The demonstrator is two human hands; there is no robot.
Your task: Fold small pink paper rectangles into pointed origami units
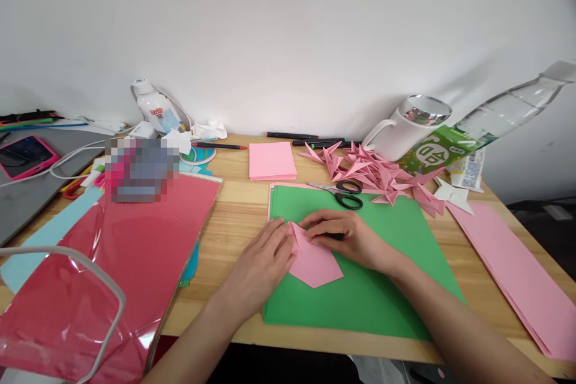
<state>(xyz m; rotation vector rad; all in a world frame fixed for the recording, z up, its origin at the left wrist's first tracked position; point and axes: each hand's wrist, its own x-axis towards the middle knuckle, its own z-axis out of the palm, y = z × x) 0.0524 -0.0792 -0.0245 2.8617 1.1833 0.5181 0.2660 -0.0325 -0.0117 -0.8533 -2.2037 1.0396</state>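
A partly folded sheet of pink paper [316,263] lies over green sheets [360,306], its top narrowed to a point and its lower edge angled. Along its left edge, my left hand [269,255] holds it down with the fingers close together. The fingers of my right hand [346,234] are curled at the upper right fold, thumb and fingertips on the paper. Just beyond the hands, scissors [344,193] with black handles rest partly open on the green stack. Parts of the pink sheet are covered by my fingers.
Folded pink paper pieces [360,169] are heaped behind the scissors, near a white mug [405,126] and a leaning clear bottle [508,108]. A square pink stack [272,161] lies behind. Long pink strips [517,276] lie right; a red packet [117,258] and white cable [112,294] lie left.
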